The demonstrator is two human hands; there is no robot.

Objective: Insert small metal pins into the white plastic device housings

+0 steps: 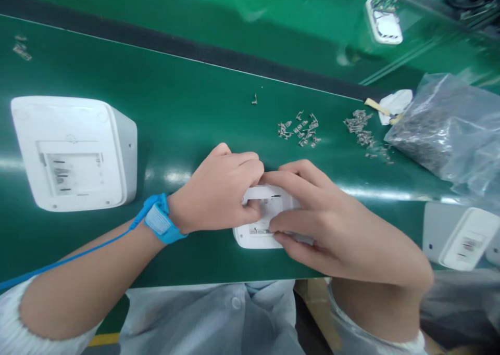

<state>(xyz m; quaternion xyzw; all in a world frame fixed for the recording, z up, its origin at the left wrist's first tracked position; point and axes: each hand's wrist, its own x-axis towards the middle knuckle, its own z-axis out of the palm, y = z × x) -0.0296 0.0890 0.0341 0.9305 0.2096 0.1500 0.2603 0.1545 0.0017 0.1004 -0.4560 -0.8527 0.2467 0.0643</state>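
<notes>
Between my hands, at the near edge of the green table, lies a white plastic housing with a recessed compartment facing up. My left hand, with a blue strap on its wrist, is curled over the housing's left side, thumb in the recess. My right hand covers the right side, its thumb and a finger close together at the compartment's lower edge. Whatever small thing those fingertips may hold is hidden. Small metal clips are scattered just beyond the hands.
A larger white housing sits at left, another at far right. A clear bag of metal parts lies at right beside a clip pile. A white device is at the back. A blue cord trails from my left wrist.
</notes>
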